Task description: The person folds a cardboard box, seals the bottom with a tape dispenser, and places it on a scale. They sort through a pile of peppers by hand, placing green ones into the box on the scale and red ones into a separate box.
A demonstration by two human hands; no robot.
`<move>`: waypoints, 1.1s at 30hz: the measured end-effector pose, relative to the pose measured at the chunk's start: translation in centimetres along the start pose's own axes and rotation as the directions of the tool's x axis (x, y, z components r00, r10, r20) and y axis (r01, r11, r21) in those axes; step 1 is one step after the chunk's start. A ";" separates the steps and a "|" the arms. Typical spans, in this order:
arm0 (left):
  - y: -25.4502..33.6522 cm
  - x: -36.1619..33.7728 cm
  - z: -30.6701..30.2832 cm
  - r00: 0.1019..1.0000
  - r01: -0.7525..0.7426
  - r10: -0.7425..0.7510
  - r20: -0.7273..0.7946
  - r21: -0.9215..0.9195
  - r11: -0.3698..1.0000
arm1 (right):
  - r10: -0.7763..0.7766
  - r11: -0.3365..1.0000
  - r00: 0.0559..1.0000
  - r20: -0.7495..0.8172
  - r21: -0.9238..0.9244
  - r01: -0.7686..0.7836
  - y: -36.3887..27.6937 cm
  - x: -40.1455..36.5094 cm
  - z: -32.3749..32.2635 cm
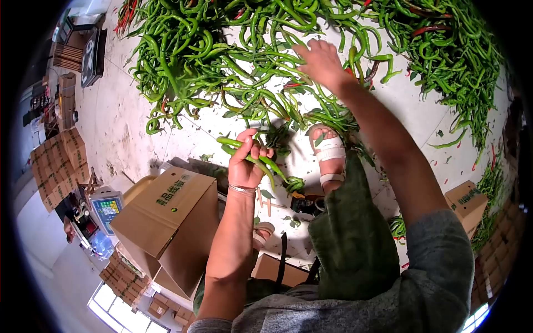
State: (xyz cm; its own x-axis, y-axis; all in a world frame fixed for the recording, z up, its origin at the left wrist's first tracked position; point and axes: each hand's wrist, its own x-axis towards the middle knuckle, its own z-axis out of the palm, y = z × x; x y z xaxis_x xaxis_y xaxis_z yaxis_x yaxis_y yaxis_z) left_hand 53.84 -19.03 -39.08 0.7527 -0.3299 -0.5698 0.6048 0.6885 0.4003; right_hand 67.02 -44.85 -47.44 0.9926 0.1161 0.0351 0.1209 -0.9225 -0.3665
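My left hand (247,161) is closed around a few long green chili peppers (262,165), whose ends stick out on both sides of the fist. Farther forward, my right hand (323,62) reaches over the pile of green chili peppers (222,66) on the floor. Its fingers are stretched out and slightly apart, with fingertips close over the nearest peppers. A few red chili peppers lie among the green ones. Just below my left hand, a small cluster of curled green peppers (295,184) lies by my feet.
An open cardboard box (166,200) stands at my left, beside a scale with a keypad display (107,207). Another heap of green peppers (455,61) spreads at the right, near a smaller carton (466,204). My sandalled foot (331,152) is at the pile's near edge.
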 end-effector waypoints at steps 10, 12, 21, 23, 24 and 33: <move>-2.5 0.1 1.5 0.986 0.101 -0.089 -0.142 0.086 0.991 | 0.089 0.948 0.996 -0.002 0.308 -0.084 3.2 -0.9 0.5; -2.9 0.0 1.4 0.985 0.124 -0.115 -0.128 0.069 0.990 | 0.160 0.749 0.975 0.157 0.624 -0.224 3.7 -2.9 -1.4; -4.0 0.5 2.5 0.973 0.126 -0.113 -0.199 0.056 0.990 | 0.295 0.280 0.932 0.212 0.913 -0.297 2.5 -11.6 -4.6; -4.1 0.4 2.5 0.974 0.125 -0.111 -0.195 0.057 0.991 | 0.032 0.909 0.994 -0.101 0.416 0.013 3.0 -12.4 -3.5; -4.3 0.3 2.2 0.973 0.128 -0.115 -0.199 0.054 0.990 | -0.169 0.985 0.974 -0.151 0.012 0.173 3.0 -12.9 -2.8; -5.0 -0.3 0.4 0.966 0.115 -0.111 -0.235 0.002 0.993 | 0.108 0.927 0.872 -0.477 0.366 0.085 0.1 -9.3 -5.5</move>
State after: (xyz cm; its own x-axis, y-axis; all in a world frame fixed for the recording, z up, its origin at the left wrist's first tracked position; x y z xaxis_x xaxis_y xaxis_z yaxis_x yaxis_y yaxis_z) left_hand 50.68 -22.65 -40.62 0.5984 -0.2438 -0.7632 0.6881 0.6444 0.3337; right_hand 57.82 -48.05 -42.72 0.8836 -0.1742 0.4346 0.1931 -0.7101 -0.6771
